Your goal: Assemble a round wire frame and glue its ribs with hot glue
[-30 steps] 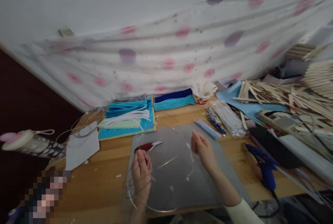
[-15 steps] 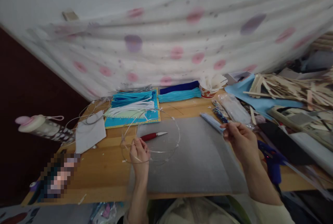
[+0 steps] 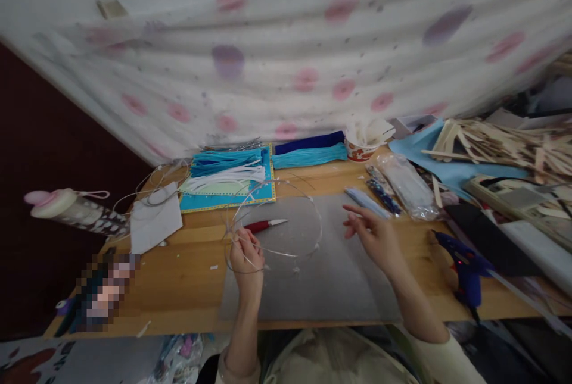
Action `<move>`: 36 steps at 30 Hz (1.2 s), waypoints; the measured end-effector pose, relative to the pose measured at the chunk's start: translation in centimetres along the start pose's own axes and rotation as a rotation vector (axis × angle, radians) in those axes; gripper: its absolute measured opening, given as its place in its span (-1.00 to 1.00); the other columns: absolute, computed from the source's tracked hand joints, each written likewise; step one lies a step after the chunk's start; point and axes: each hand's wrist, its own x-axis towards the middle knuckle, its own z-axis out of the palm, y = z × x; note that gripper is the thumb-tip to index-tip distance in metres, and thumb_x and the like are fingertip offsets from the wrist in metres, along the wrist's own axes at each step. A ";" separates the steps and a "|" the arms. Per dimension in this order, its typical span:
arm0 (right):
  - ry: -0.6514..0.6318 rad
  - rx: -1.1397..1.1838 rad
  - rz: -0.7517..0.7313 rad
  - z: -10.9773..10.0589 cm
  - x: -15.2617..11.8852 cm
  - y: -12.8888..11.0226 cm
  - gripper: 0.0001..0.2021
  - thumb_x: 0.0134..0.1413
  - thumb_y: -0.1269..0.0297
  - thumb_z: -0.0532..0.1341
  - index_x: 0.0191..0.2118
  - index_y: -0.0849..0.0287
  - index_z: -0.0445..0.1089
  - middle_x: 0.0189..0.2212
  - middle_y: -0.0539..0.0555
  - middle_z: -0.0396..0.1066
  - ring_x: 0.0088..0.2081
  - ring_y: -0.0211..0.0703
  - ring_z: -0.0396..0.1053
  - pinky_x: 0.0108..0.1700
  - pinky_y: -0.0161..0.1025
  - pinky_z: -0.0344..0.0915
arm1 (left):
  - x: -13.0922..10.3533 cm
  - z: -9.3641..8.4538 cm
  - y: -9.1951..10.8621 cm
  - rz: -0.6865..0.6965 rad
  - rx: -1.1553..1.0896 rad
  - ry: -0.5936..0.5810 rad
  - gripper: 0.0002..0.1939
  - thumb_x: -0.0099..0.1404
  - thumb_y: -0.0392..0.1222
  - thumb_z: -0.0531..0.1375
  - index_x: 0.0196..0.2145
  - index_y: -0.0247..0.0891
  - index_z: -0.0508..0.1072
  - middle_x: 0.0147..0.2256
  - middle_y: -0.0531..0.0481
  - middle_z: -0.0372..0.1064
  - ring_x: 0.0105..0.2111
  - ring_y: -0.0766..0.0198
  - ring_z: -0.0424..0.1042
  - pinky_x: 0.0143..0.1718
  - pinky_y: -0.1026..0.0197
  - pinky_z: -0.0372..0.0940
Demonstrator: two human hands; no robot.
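Note:
My left hand [image 3: 247, 253] is closed around one side of a thin, clear wire hoop [image 3: 320, 217], which seems to be made of more than one loop. Small whitish lumps dot the hoop. Under it, on a grey mat [image 3: 322, 297], lies a red-handled knife [image 3: 258, 227] with a short pointed blade, just beyond my left fingers. My right hand [image 3: 375, 240] hovers over the mat's right side, index finger stretched out and the others loosely bent, with nothing visible in it. A pale blue bundle of sticks [image 3: 366, 202] lies just beyond that hand.
To the right sit a blue glue gun [image 3: 467, 268], a clear plastic packet [image 3: 409, 184] and a pile of wooden sticks [image 3: 504, 146]. At the back are blue pipe cleaners [image 3: 310, 158] and a paper cup [image 3: 361, 149]. A bottle [image 3: 83, 211] leans at left, near white paper [image 3: 156, 217].
My right hand has come left from beside the pale blue bundle, and its pinched fingers have opened. The hoop in my left hand has shifted slightly right.

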 end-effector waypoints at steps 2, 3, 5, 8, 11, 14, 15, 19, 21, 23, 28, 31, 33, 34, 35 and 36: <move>-0.187 0.290 0.197 1.7 -1.2 -1.0 -0.53 -0.03 -0.12 0.33 -0.11 0.13 0.54 -0.48 0.07 0.55 -0.29 -0.06 0.52 -0.09 -0.06 0.35 | -0.2 0.4 -0.1 -0.028 -0.017 -0.042 -0.49 0.26 0.32 0.08 -0.52 -0.17 0.15 -0.69 0.25 -0.03 -0.77 0.48 -0.05 -0.78 0.42 -0.12; -0.317 0.426 0.334 2.4 -1.7 -1.6 -0.51 -0.03 -0.16 0.32 -0.14 0.16 0.55 -0.37 0.12 0.58 -0.25 -0.08 0.52 -0.08 -0.09 0.35 | -0.3 0.5 -0.2 -0.030 -0.021 -0.050 -0.49 0.26 0.33 0.08 -0.52 -0.17 0.15 -0.68 0.25 -0.03 -0.77 0.48 -0.05 -0.78 0.42 -0.13; -0.553 0.669 0.554 3.5 -2.6 -2.4 -0.50 0.01 -0.18 0.28 -0.20 0.20 0.55 -0.19 0.20 0.58 -0.13 -0.09 0.51 -0.01 -0.11 0.33 | -0.5 0.7 -0.5 -0.017 -0.025 -0.056 -0.49 0.25 0.33 0.09 -0.52 -0.17 0.17 -0.68 0.25 -0.02 -0.76 0.48 -0.04 -0.78 0.42 -0.12; -0.706 0.948 0.695 4.3 -3.6 -3.0 -0.66 0.00 -0.04 0.36 -0.33 0.18 0.53 -0.17 0.14 0.56 -0.04 -0.10 0.46 0.03 -0.08 0.31 | -0.6 0.9 -1.0 0.015 -0.030 -0.058 -0.50 0.23 0.32 0.12 -0.51 -0.18 0.18 -0.68 0.25 -0.01 -0.74 0.47 0.00 -0.76 0.41 -0.08; -0.649 1.127 0.728 4.7 -4.3 -2.9 -0.77 -0.16 0.20 0.49 -0.43 0.14 0.47 -0.32 -0.03 0.53 -0.16 -0.18 0.46 0.00 -0.04 0.34 | -0.7 1.1 -1.3 0.008 -0.053 -0.070 -0.50 0.22 0.32 0.13 -0.50 -0.18 0.19 -0.68 0.25 -0.01 -0.74 0.48 0.01 -0.74 0.42 -0.06; -0.545 1.199 0.724 5.2 -4.6 -2.6 -0.77 -0.16 0.26 0.50 -0.44 0.14 0.43 -0.44 -0.12 0.45 -0.27 -0.26 0.44 -0.04 -0.08 0.35 | -1.0 1.3 -1.3 -0.021 -0.076 -0.090 -0.48 0.21 0.34 0.13 -0.50 -0.17 0.17 -0.69 0.26 -0.04 -0.75 0.48 -0.04 -0.76 0.43 -0.09; -0.516 1.211 0.722 5.4 -4.6 -2.5 -0.77 -0.13 0.27 0.49 -0.45 0.15 0.43 -0.46 -0.13 0.43 -0.29 -0.28 0.44 -0.05 -0.11 0.36 | -1.1 1.3 -1.3 -0.031 -0.081 -0.098 -0.48 0.21 0.34 0.13 -0.50 -0.17 0.16 -0.69 0.26 -0.05 -0.76 0.48 -0.05 -0.77 0.43 -0.11; -0.403 1.262 0.704 5.7 -4.2 -2.1 -0.79 -0.14 0.34 0.49 -0.46 0.16 0.43 -0.49 -0.14 0.43 -0.33 -0.33 0.45 -0.10 -0.23 0.38 | -1.3 1.4 -1.1 -0.046 -0.093 -0.127 -0.48 0.22 0.33 0.13 -0.51 -0.17 0.15 -0.69 0.26 -0.04 -0.77 0.49 -0.06 -0.79 0.44 -0.14; -0.349 1.278 0.701 5.2 -3.6 -1.8 -0.80 -0.15 0.35 0.49 -0.47 0.16 0.44 -0.47 -0.11 0.46 -0.31 -0.31 0.47 -0.10 -0.26 0.40 | -1.2 1.4 -1.1 -0.044 -0.103 -0.124 -0.47 0.22 0.34 0.13 -0.51 -0.18 0.15 -0.70 0.26 -0.04 -0.77 0.50 -0.07 -0.79 0.44 -0.14; -0.292 1.280 0.669 4.1 -2.9 -1.5 -0.81 -0.13 0.34 0.48 -0.50 0.15 0.44 -0.41 -0.05 0.51 -0.24 -0.26 0.49 -0.07 -0.24 0.42 | -1.0 1.2 -1.1 -0.052 -0.107 -0.106 -0.47 0.22 0.33 0.14 -0.53 -0.19 0.14 -0.71 0.26 -0.04 -0.77 0.50 -0.06 -0.78 0.45 -0.15; -0.063 1.270 0.455 0.4 -0.4 -1.5 -0.76 -0.20 0.25 0.52 -0.52 0.11 0.44 -0.27 -0.03 0.56 -0.11 -0.23 0.49 -0.07 -0.27 0.45 | -0.6 1.1 -1.2 -0.081 -0.123 -0.086 -0.46 0.22 0.32 0.15 -0.54 -0.19 0.14 -0.72 0.26 -0.03 -0.78 0.51 -0.07 -0.78 0.46 -0.16; 0.093 1.293 0.299 -0.9 0.5 -3.1 -0.71 -0.19 0.16 0.51 -0.54 0.10 0.40 -0.26 -0.06 0.57 -0.10 -0.23 0.50 -0.10 -0.27 0.47 | -0.6 1.2 -1.2 -0.079 -0.133 -0.108 -0.48 0.21 0.31 0.17 -0.53 -0.19 0.16 -0.72 0.25 -0.03 -0.77 0.50 -0.06 -0.79 0.46 -0.13; 0.151 1.289 0.192 -1.4 0.5 -4.6 -0.71 -0.11 0.16 0.48 -0.54 0.10 0.36 -0.31 -0.11 0.56 -0.18 -0.28 0.52 -0.12 -0.29 0.46 | -0.8 1.2 -1.2 -0.087 -0.137 -0.118 -0.49 0.21 0.30 0.17 -0.53 -0.19 0.16 -0.71 0.25 -0.02 -0.77 0.50 -0.06 -0.79 0.46 -0.14; 0.155 1.274 0.141 -1.6 0.3 -5.3 -0.71 -0.07 0.17 0.46 -0.53 0.09 0.34 -0.38 -0.16 0.54 -0.28 -0.34 0.52 -0.15 -0.32 0.46 | -0.8 1.3 -1.2 -0.091 -0.138 -0.121 -0.49 0.22 0.29 0.16 -0.53 -0.18 0.16 -0.71 0.25 -0.02 -0.77 0.50 -0.06 -0.79 0.45 -0.14; 0.141 1.248 0.098 -1.8 0.1 -5.9 -0.71 -0.03 0.17 0.44 -0.52 0.08 0.32 -0.50 -0.21 0.49 -0.43 -0.40 0.47 -0.22 -0.36 0.45 | -0.8 1.3 -1.2 -0.094 -0.138 -0.123 -0.50 0.23 0.27 0.16 -0.53 -0.18 0.16 -0.71 0.25 -0.03 -0.78 0.49 -0.07 -0.79 0.45 -0.14; 0.099 1.210 0.065 -1.9 -0.3 -6.3 -0.70 -0.01 0.15 0.42 -0.52 0.07 0.29 -0.63 -0.25 0.38 -0.59 -0.44 0.36 -0.34 -0.40 0.41 | -0.8 1.3 -1.1 -0.097 -0.139 -0.123 -0.51 0.24 0.26 0.16 -0.53 -0.18 0.16 -0.72 0.25 -0.03 -0.78 0.49 -0.07 -0.79 0.45 -0.14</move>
